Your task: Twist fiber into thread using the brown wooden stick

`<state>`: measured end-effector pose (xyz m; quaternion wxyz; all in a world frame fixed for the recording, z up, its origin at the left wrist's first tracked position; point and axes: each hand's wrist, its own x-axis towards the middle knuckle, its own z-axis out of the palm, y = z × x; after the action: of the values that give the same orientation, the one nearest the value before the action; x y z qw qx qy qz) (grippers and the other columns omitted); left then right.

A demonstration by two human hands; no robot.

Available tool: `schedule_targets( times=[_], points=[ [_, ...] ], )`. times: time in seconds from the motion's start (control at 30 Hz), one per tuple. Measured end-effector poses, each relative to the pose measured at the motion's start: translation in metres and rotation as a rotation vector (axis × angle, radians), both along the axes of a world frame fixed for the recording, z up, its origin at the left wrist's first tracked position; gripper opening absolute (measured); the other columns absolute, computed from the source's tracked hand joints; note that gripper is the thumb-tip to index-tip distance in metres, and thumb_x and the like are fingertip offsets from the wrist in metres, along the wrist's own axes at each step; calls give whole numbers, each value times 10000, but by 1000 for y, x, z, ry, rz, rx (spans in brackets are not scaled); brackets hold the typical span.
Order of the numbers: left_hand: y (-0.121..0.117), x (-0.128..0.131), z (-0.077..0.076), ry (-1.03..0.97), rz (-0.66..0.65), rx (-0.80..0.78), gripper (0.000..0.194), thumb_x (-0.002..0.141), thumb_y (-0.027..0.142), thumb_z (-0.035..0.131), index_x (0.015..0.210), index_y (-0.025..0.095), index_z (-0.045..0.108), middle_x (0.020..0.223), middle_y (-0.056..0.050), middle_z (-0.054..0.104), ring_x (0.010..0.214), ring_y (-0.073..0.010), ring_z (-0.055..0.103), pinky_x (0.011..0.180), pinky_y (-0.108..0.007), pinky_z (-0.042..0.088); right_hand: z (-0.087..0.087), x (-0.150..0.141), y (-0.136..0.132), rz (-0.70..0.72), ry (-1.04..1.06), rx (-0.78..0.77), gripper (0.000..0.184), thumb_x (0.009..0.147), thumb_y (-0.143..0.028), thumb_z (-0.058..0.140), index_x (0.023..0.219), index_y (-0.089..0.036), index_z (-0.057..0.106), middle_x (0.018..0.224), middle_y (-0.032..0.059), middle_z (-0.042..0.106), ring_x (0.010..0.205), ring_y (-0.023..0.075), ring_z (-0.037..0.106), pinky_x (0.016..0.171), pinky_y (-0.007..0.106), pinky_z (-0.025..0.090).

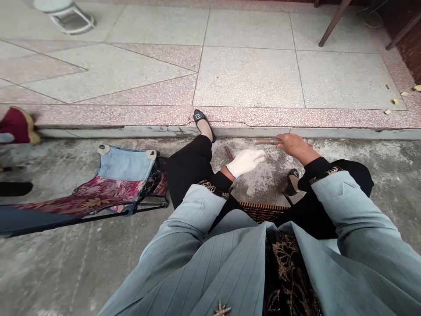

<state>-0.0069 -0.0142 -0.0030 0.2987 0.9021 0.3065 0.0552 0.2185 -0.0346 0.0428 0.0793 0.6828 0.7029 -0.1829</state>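
Note:
I sit low over a concrete floor [82, 263] with my legs spread. My left hand [246, 161], in a white knitted glove, hangs between my knees above a pale dusty patch [263, 175], fingers loosely curled with nothing seen in them. My bare right hand [294, 146] is closed round one end of a brown cylindrical handle or stick [263, 141] that points left, near the step edge. A thin dark reddish stick [228, 153] lies on the ground just left of the gloved hand.
A raised terrazzo step [230, 116] runs across ahead. A folding stool with blue and floral fabric [108, 188] stands at my left. A red shoe [16, 125] lies far left. Wooden furniture legs [332, 22] stand upper right. A woven seat edge [263, 210] shows under me.

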Motion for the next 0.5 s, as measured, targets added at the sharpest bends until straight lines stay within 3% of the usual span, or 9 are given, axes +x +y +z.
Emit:
schedule_targets(
  times=[0.2,0.37,0.5],
  points=[
    [15,-7,13,6,64,77,314,960,301,408,1075,178,673,997,-66,708,906,-207,629,791,-269,423,6,-15,-7,300,65,-261,216,869,-217,643,1075,-190,704,986,115,707,857,238,611,645,303,350],
    [29,-12,6,-128,27,-110,338,938,356,417,1001,154,680,904,-36,682,780,-166,586,734,-253,421,14,-21,-15,386,344,-378,179,832,-218,660,998,-213,729,882,52,711,716,172,573,618,276,337],
    [32,-10,-8,-160,11,-282,363,922,403,425,968,139,669,851,-25,658,738,-149,557,708,-249,426,22,-17,-17,401,558,-359,217,802,-227,663,1005,-222,737,860,17,706,711,156,566,649,265,352]
  ],
)
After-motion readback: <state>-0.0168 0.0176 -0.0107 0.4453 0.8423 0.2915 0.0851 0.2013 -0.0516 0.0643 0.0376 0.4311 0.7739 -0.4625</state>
